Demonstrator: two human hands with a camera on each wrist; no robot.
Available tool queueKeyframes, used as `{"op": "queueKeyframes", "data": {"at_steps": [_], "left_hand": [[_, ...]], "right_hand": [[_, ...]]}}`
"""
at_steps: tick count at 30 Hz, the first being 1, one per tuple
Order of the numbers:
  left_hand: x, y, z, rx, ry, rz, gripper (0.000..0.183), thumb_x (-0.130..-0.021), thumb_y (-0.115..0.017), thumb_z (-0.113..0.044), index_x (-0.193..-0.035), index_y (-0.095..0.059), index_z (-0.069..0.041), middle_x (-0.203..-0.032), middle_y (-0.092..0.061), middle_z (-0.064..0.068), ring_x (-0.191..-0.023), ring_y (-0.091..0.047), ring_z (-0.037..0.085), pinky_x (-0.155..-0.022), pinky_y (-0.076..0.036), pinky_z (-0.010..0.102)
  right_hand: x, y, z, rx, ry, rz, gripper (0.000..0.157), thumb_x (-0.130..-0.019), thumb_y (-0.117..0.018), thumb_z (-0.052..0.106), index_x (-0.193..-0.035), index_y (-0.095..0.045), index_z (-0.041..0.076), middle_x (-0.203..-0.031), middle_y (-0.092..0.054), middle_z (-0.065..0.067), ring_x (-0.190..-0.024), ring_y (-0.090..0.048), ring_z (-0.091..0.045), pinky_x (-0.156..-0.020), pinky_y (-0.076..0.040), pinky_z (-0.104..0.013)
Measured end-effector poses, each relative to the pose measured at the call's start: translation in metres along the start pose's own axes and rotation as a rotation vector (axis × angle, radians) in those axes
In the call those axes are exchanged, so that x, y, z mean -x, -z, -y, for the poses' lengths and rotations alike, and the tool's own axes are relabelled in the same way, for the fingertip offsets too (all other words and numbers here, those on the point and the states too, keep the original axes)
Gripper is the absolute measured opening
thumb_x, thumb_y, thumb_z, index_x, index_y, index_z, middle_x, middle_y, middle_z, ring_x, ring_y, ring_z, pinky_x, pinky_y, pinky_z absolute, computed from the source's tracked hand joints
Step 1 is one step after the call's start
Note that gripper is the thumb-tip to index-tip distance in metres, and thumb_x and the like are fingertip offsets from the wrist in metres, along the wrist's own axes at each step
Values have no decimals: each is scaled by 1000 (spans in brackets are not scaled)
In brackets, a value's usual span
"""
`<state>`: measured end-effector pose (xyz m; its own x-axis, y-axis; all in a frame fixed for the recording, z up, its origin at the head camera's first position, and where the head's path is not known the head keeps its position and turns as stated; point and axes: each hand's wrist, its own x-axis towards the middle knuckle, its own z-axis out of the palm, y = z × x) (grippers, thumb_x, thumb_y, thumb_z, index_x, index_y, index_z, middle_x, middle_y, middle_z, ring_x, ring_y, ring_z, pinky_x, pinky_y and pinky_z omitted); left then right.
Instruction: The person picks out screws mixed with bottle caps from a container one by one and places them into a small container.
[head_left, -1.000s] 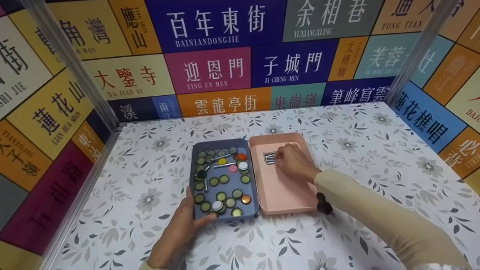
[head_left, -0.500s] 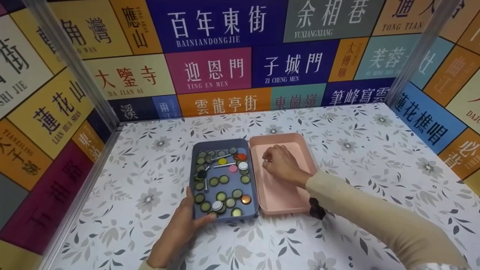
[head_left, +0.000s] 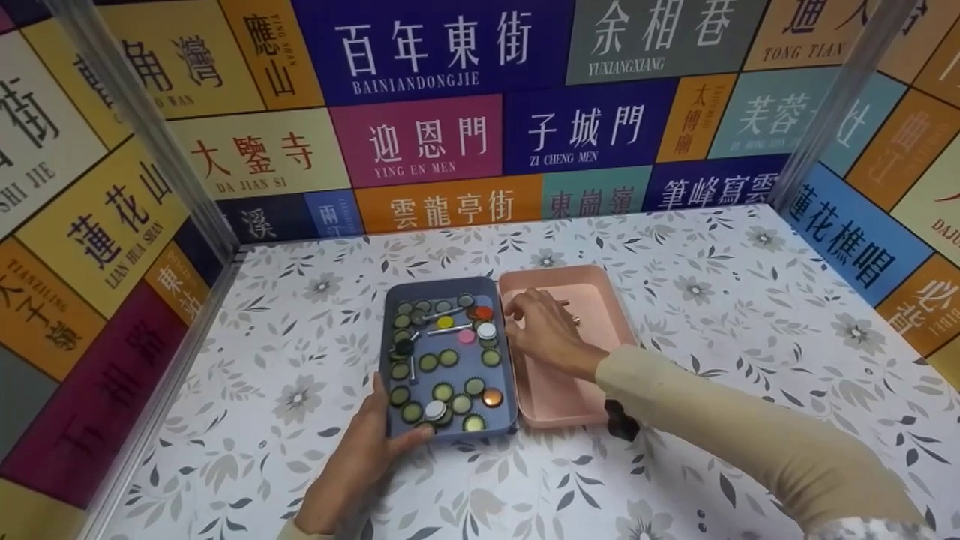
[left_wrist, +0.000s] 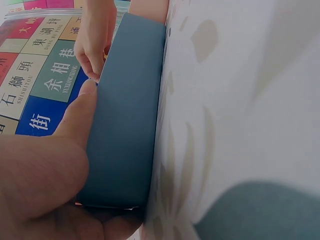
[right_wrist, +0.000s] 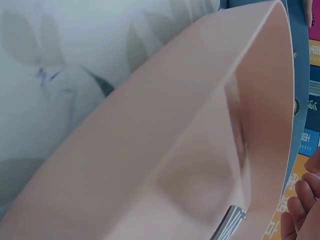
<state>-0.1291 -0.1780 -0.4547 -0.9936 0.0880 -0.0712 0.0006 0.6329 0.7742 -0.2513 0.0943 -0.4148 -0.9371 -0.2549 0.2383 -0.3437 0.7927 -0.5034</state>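
Wall [head_left: 585,127] reading "ZI CHENG MEN" behind pink tray [head_left: 555,397], right hand [head_left: 547,330] curled (contents unclear) at its left rim, left hand [head_left: 367,442] gripping blue tray [left_wrist: 125,110] alongside.

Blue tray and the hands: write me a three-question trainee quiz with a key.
1. True or false: the left hand holds the blue tray.
2. Besides bottle caps, the blue tray contains: A) spoons; B) slim metal rods; C) pencils.
3. Fill in: most of the right hand is over the ____ tray.

Key: 1. True. 2. B. 3. Pink.
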Motion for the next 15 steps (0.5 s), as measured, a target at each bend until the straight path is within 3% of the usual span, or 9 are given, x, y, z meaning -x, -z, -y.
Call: {"op": "queueKeyframes", "data": {"at_steps": [8, 15], "left_hand": [[-1, 1, -1, 33, -11, 6, 125, -78, -82, -43, -159, 1, 3, -155, -37, 30, -143, -39, 42, -121, -27, 56], [-1, 0, -1, 43, 0, 12, 125, -78, -82, -42, -158, 2, 5, -155, -34, 32, -144, -38, 43, -122, -26, 56]], "right_hand": [[-1, -8, 10, -19, 77, 5, 23, -83, -63, 7, -104, -71, 1, -97, -65, -9, -92, -57, -25, -83, -50, -41], [2, -15, 20, -17, 78, 42, 22, -85, -72, 14, -104, -72, 3, -95, -63, -9, -92, -55, -25, -82, -49, -40]]}}
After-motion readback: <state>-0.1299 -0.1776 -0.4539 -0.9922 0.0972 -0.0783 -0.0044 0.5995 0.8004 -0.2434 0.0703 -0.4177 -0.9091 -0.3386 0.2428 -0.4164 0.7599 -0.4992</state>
